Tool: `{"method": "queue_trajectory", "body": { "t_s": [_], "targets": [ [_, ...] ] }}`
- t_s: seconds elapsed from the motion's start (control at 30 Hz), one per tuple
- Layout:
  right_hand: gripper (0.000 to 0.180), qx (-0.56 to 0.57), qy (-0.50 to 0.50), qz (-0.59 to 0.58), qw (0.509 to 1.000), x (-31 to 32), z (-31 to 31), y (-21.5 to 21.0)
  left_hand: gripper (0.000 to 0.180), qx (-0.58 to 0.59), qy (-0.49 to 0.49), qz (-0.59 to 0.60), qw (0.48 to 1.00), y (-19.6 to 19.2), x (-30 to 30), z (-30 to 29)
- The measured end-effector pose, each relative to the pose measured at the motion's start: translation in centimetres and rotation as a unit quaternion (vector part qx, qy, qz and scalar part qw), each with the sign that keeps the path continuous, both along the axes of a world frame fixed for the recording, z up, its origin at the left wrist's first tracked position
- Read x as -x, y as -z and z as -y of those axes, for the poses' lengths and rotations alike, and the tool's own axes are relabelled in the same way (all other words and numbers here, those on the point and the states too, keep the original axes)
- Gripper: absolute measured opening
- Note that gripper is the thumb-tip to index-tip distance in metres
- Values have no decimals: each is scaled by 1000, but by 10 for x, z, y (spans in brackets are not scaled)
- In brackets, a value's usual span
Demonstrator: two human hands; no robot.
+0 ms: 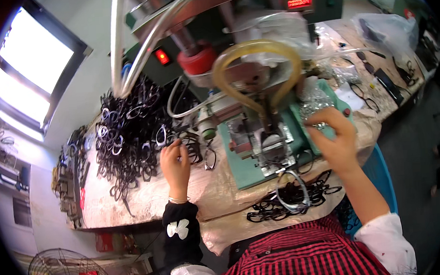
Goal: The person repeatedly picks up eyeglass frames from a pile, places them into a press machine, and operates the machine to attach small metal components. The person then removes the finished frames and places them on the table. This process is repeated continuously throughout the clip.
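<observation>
My left hand (174,164) is closed, fingers curled, at the edge of a big heap of black eyeglass frames (131,124); what it holds, if anything, I cannot make out. My right hand (338,141) pinches at the near edge of a heap of small silver metal pieces (314,99); anything between its fingertips is too small to tell. Between the hands stands a press machine with a metal fixture (274,148) on a green base (246,174). A pale eyeglass frame (305,195) sits in front of the fixture, over several dark eyeglass frames (262,209).
A yellowish hose loop (220,70) and a red cylinder part (197,60) hang over the fixture. A single eyeglass frame (210,159) lies left of the base. At the right are a clear plastic bag (390,31) and a blue basket (383,176); a fan (60,274) stands lower left.
</observation>
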State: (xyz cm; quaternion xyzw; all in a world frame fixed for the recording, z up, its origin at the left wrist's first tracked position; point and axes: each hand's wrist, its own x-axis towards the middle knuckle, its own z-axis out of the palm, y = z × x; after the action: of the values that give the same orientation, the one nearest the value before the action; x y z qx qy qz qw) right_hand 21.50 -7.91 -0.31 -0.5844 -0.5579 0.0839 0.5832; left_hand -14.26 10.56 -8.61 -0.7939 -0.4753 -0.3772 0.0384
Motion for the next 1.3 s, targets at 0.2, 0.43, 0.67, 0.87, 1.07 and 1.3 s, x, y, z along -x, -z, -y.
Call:
{"method": "queue_trajectory", "body": {
  "t_s": [0.2, 0.43, 0.67, 0.87, 1.07, 1.3],
  "targets": [
    [35, -25, -56, -235, 970, 42, -40, 6, 11, 169, 68, 461, 868, -18, -36, 54],
    [47, 22, -147, -389, 909, 48, -32, -5, 18, 0, 400, 379, 834, -135, -93, 107],
    [52, 22, -152, -321, 935, 59, -6, -26, 13, -44, 403, 329, 853, -135, -115, 98],
    [48, 41, -39, -182, 982, -14, -25, 16, 22, -101, 444, 42, 889, -90, -135, 114],
    [31, 58, 192, -77, 977, -68, 7, 74, 27, -104, 433, 21, 895, -87, -145, 118],
    [11, 173, 201, 193, 945, -42, 20, 67, 29, -93, 428, 21, 899, -85, -139, 118]
  ]
}}
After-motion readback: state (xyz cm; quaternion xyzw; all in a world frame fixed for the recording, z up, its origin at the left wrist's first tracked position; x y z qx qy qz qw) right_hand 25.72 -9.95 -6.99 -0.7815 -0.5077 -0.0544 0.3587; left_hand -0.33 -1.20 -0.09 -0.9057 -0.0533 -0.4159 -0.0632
